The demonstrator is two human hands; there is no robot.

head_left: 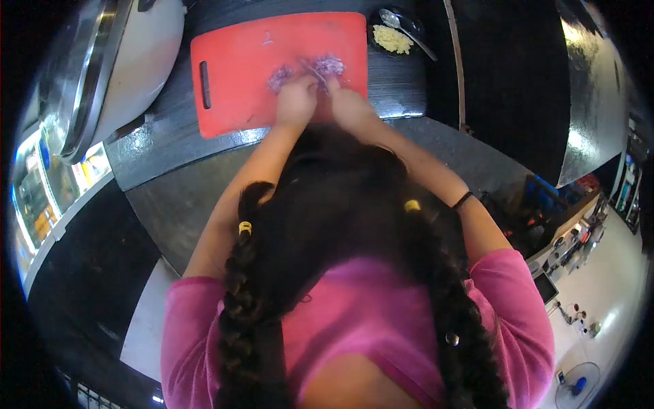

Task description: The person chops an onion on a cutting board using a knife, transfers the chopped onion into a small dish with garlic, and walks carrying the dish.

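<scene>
Finely chopped purple onion (330,65) lies in a heap on a red cutting board (238,75), with a second, smaller part of it beside my left hand (296,102). My right hand (351,110) is closed around a knife (315,71), whose thin blade slants up and left between the two onion heaps. The blade is blurred, and the handle is mostly hidden in my fingers. Curled and blurred, my left hand rests low over the board just left of the blade. Whatever its fingers hold, if anything, is hidden.
To the right of the board stands a small dark dish (378,42) with chopped pale yellow bits and a metal spoon (409,34). A large white, metal-rimmed container (146,61) is at the left. The dark counter's front edge (204,158) runs below the board.
</scene>
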